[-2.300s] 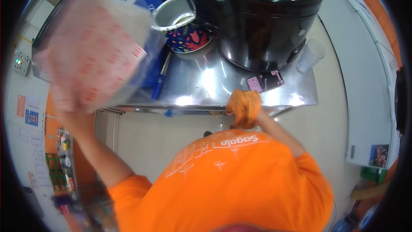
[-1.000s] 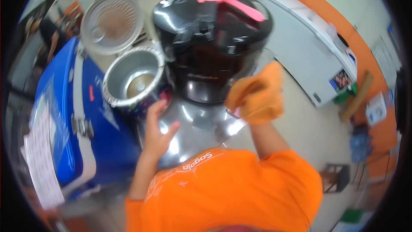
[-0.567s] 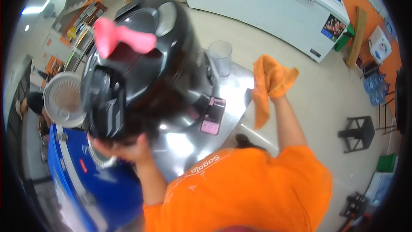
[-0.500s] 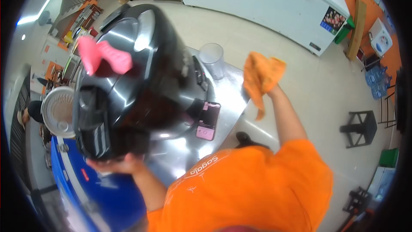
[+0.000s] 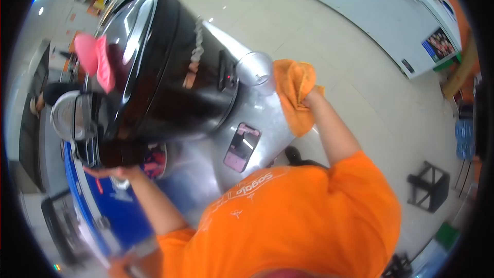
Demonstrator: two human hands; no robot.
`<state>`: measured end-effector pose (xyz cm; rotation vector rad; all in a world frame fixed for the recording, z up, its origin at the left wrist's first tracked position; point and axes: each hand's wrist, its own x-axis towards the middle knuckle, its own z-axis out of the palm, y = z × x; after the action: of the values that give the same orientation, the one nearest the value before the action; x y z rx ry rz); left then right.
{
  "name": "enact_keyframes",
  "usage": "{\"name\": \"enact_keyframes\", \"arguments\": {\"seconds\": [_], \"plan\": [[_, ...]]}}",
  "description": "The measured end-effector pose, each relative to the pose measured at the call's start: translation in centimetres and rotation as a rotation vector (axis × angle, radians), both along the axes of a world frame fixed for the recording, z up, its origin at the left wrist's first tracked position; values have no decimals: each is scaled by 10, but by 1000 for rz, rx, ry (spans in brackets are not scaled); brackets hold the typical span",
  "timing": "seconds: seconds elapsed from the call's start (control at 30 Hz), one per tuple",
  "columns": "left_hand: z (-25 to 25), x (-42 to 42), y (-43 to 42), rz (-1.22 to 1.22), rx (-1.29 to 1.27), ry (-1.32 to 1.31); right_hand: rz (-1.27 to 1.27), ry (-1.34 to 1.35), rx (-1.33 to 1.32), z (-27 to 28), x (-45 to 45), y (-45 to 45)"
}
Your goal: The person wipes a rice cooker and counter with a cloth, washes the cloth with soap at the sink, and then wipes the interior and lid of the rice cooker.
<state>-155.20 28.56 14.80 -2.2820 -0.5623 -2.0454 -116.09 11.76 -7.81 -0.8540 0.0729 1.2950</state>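
Far left, blurry: a person in dark clothing (image 5: 60, 92) off in the background, then a round lid (image 5: 60, 116) just beyond the cooker's front. Blue box (image 5: 123, 221) below that. Left hand (image 5: 110, 171) over the box, fingers straight and uncurled, palm apparently up, right under the black front latch of the big cooker; looks like contact, can't tell if any weight is on it. Pink ladle (image 5: 92, 57) lies on the cooker's lid. Floral pot (image 5: 155, 162) mostly hidden, between the left forearm and the cooker. Black cooker (image 5: 172, 72) stands on the steel table (image 5: 263, 116), lid shut, small red light on its side. Pink-and-black phone (image 5: 242, 148) flat on the table near the cooker's base. Clear cup (image 5: 254, 69) next, near the table edge. Right hand (image 5: 312, 98) beside it, gripping a bunched orange cloth (image 5: 293, 90); fingertips buried in fabric. Cloth overlaps the table corner; can't tell if it touches. Further right: white freezer (image 5: 339, 15), black stool (image 5: 431, 186), water bottles (image 5: 464, 136).
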Motion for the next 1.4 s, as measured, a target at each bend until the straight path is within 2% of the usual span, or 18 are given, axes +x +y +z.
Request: {"name": "enact_keyframes", "arguments": {"seconds": [0.1,0.37,0.43,0.5,0.53,0.63,0.7,0.73,0.8,0.83,0.87,0.97,1.0,1.1,1.13,1.2,1.3,1.4], "plan": [[-2,-16,14,309,125,98,-8,7,-40,7,-3,-1],[-6,-21,29,66,-174,81,-50,-114,181,-14,-1,-12],[-6,-42,2,228,-152,95,-133,-186,180,-17,-3,-20],[-37,-89,-27,517,-372,-120,-224,-292,39,6,-21,-34],[-54,-107,-42,516,-596,-451,-300,-355,-75,32,-37,-43],[-106,-177,-62,283,-1307,-997,-508,-431,143,12,-26,-78],[-100,-182,-57,145,-1318,-1123,-619,-483,249,29,-40,-83],[-97,-183,-49,-8,-1324,-1236,-723,-1394,-145,61,-58,-81],[-100,-200,-31,-113,-1284,-1326,-715,-2025,-9,110,-88,-80],[-104,-209,-23,-196,-1238,-1406,-755,-2307,88,134,-104,-80],[-112,-218,-16,-254,-1221,-1445,-603,-2614,-511,124,-115,-77],[-81,-209,-34,-200,-1316,-1221,-689,-2927,-765,180,-195,-48],[-76,-210,-37,-74,-1337,-1102,-644,-2800,-366,199,-224,-41],[-66,-217,-30,60,-1428,-1064,-353,-2275,99,190,-257,-31],[-76,-226,-14,-183,-1299,-1100,-17,-2224,-256,195,-279,-27],[-102,-229,5,189,-1322,-1028,290,-2104,-601,190,-306,-24],[-106,-228,17,193,-1354,-951,-24,-1689,121,163,-329,-34],[-108,-220,17,147,-1282,-886,70,-2152,126,187,-350,-46]]}}
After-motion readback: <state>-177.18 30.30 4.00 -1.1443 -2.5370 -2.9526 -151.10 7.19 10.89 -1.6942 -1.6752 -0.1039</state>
